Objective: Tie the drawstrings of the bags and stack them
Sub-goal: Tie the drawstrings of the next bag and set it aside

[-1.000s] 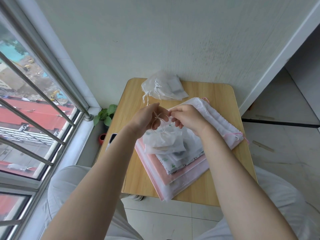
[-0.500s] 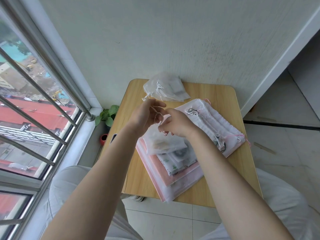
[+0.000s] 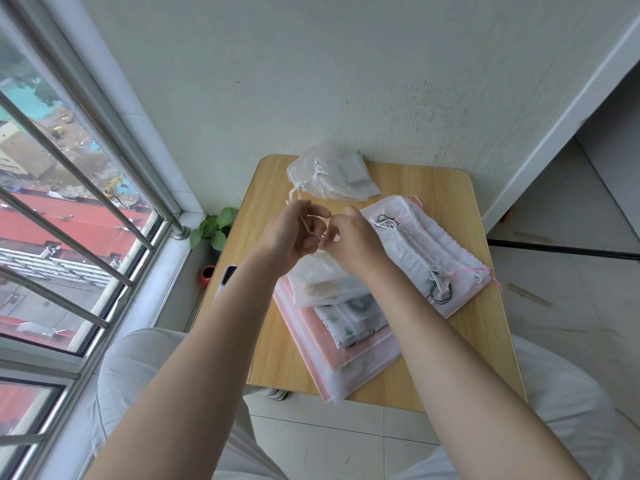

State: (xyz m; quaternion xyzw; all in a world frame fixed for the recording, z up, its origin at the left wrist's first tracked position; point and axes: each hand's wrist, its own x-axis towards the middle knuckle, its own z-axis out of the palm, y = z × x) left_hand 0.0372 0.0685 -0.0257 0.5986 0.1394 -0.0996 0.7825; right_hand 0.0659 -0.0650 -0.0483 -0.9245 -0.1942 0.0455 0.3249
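Note:
A small translucent white bag [image 3: 320, 285] hangs from its white drawstring [image 3: 309, 232] just above a stack of pink and patterned bags [image 3: 349, 344] on the wooden table [image 3: 460, 209]. My left hand [image 3: 294, 233] and my right hand [image 3: 353, 242] meet over the bag's mouth, and both pinch the drawstring between curled fingers. A pile of tied white bags [image 3: 332, 176] lies at the table's far side. Flat white bags with pink cords [image 3: 433, 258] lie to the right.
A phone [image 3: 227, 277] lies at the table's left edge. A small green plant [image 3: 214, 228] in a red pot stands on the floor by the barred window [image 3: 69, 202]. The wall stands directly behind the table. My knees are under the table's near edge.
Both hands have shifted slightly left and lifted the bag's mouth as they work the drawstring. The flat bags on the right have come into view from under my right hand.

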